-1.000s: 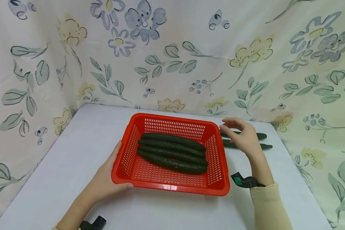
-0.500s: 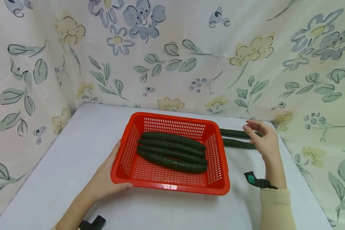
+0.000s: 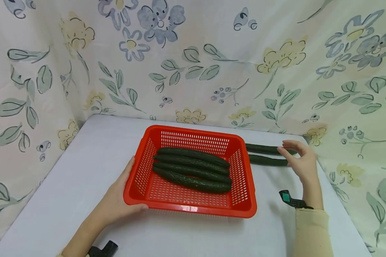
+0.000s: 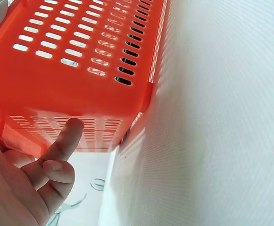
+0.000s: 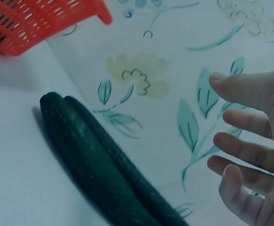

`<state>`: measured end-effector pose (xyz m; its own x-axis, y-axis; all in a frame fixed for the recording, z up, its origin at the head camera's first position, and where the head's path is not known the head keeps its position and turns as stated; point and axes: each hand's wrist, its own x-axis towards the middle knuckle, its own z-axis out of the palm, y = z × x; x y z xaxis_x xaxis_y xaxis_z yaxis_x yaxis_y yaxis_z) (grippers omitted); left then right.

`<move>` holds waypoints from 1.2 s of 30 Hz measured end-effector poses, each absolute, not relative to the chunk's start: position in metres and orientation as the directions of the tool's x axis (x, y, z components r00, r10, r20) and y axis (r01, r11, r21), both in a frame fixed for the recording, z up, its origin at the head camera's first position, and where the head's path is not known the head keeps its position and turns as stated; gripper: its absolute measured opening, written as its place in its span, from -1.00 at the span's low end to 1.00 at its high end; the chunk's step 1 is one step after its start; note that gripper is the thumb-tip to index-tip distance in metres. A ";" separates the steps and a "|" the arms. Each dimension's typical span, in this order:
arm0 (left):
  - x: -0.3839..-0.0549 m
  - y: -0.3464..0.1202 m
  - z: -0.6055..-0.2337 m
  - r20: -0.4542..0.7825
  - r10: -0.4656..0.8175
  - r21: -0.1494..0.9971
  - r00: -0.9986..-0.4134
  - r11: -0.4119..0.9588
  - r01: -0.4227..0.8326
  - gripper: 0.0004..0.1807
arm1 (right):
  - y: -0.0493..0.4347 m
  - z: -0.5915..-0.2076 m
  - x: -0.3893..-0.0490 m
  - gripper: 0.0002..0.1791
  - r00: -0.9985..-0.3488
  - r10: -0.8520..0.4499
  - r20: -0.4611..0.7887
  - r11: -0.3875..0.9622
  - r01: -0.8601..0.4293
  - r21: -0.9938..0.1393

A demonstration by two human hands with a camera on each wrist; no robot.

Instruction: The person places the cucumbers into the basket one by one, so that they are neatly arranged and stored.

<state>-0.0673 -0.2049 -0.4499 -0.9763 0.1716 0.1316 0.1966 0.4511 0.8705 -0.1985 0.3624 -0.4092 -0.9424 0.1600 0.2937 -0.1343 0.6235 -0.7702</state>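
Note:
A red plastic basket (image 3: pixel 186 208) with slotted walls stands mid-table, holding several dark green cucumbers (image 3: pixel 193 175) side by side. My left hand (image 3: pixel 115 198) grips its near left corner, thumb along the front rim and fingers at the left side. In the left wrist view, a fingertip of the left hand (image 4: pixel 37 183) touches the basket wall (image 4: pixel 80 94). Two more cucumbers (image 3: pixel 266 160) lie right of the basket, their left ends hidden behind it. Over their right ends hovers my right hand (image 3: pixel 303 164), fingers loosely bent, apart from the cucumbers (image 5: pixel 92 160) in the right wrist view.
A white-covered table (image 3: pixel 93 153) carries everything. Behind it and along its sides hangs a floral curtain (image 3: pixel 193 92). Each wrist wears a black strap, such as the right strap (image 3: pixel 294 202).
My right hand has moved right, from beside the basket's right rim to the far ends of the two loose cucumbers. The left hand, the basket and the cucumbers stay put.

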 end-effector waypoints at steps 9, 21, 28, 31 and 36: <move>-0.067 -0.203 -0.450 0.121 0.162 0.868 -0.979 0.462 0.183 0.50 | 0.377 -0.433 -0.202 -0.39 -0.972 0.143 0.187 0.674 -0.043 -0.738; -0.067 -0.204 -0.451 0.125 0.162 0.872 -0.979 0.452 0.186 0.50 | 0.393 -0.457 -0.205 -0.30 -0.997 0.038 0.072 0.767 -0.017 -0.642; -0.067 -0.204 -0.452 0.132 0.163 0.876 -0.978 0.442 0.192 0.50 | 0.392 -0.470 -0.208 -0.29 -0.996 0.067 0.054 0.767 0.017 -0.642; -0.067 -0.204 -0.452 0.135 0.165 0.878 -0.977 0.437 0.195 0.50 | 0.391 -0.476 -0.210 -0.34 -0.994 0.063 0.089 0.775 -0.008 -0.632; -0.068 -0.205 -0.453 0.133 0.164 0.880 -0.977 0.434 0.193 0.50 | 0.389 -0.484 -0.214 -0.42 -0.986 0.045 0.163 0.785 -0.066 -0.616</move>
